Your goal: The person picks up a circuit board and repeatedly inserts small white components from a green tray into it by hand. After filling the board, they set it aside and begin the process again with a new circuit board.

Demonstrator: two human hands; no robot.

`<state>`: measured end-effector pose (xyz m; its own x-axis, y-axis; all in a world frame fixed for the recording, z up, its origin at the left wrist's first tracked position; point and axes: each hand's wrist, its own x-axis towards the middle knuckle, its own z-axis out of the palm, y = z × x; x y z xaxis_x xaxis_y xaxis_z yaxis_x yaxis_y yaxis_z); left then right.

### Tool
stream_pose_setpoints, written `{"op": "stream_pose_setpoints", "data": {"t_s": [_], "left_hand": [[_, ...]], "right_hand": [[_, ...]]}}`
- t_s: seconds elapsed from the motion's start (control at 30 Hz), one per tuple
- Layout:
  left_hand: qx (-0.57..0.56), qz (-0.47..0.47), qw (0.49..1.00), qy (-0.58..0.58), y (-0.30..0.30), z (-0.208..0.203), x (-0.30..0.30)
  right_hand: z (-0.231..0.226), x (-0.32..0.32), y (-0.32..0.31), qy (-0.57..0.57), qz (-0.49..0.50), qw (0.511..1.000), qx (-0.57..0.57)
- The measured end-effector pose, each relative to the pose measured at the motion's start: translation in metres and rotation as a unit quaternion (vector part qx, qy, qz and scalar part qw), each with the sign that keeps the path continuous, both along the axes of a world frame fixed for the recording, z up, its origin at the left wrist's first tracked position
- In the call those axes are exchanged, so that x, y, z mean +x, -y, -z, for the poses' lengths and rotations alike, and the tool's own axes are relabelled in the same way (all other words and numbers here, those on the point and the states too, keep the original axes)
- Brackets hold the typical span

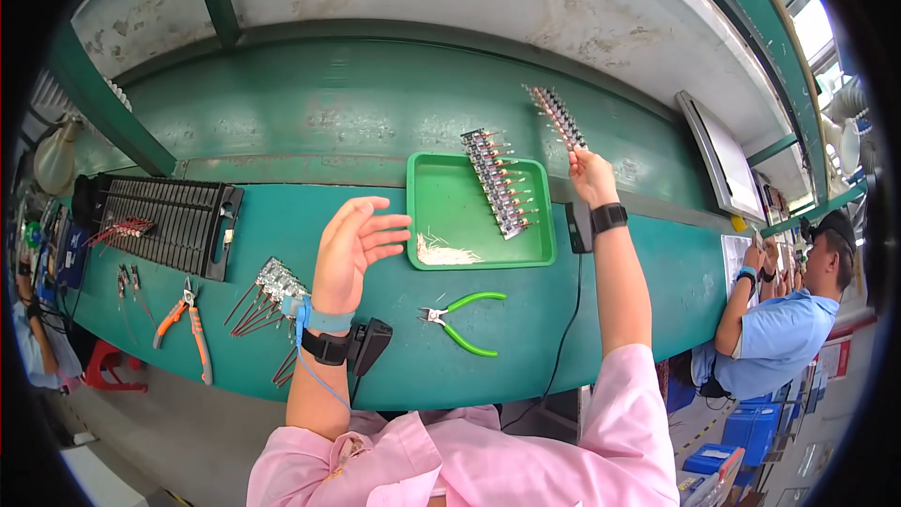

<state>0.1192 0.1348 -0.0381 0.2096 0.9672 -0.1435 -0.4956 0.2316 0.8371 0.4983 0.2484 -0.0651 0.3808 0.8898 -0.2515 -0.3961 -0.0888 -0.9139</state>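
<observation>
My right hand (591, 175) is raised at the far side of the bench, its fingers closed on one end of a strip of small circuit boards (556, 116). The strip slants up and left, with pins along its edges. My left hand (349, 249) is apart from everything, fingers spread, beside the left rim of a green tray (450, 195). Leaning across that tray is a second circuit board strip (494, 186) with components sticking out rightward. Pale thin clippings (443, 252) lie in the tray's near left corner. Green-handled cutters (477, 298) rest below the tray.
Left of my left forearm are boards with brown leads (280, 282) and orange-handled pliers (198, 340). A black slotted rack (171, 221) stands farther left. A black cable (569, 319) crosses the bench at right. A co-worker in blue (779, 333) works at the right end.
</observation>
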Motion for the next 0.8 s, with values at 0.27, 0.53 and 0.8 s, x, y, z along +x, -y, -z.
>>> {"op": "stream_pose_setpoints", "data": {"t_s": [0.27,0.53,0.8], "left_hand": [[-0.005,0.010,1.000,0.009,-0.002,0.000,-0.002],[-0.007,0.018,1.000,0.011,-0.004,0.001,0.000],[-0.005,0.015,1.000,0.006,-0.002,0.004,0.001]], "right_hand": [[0.037,0.044,-0.048,-0.038,0.030,0.989,-0.139],[-0.025,0.008,-0.023,0.549,-0.052,0.816,-0.173],[-0.036,-0.139,-0.018,0.822,-0.157,0.452,0.309]]}}
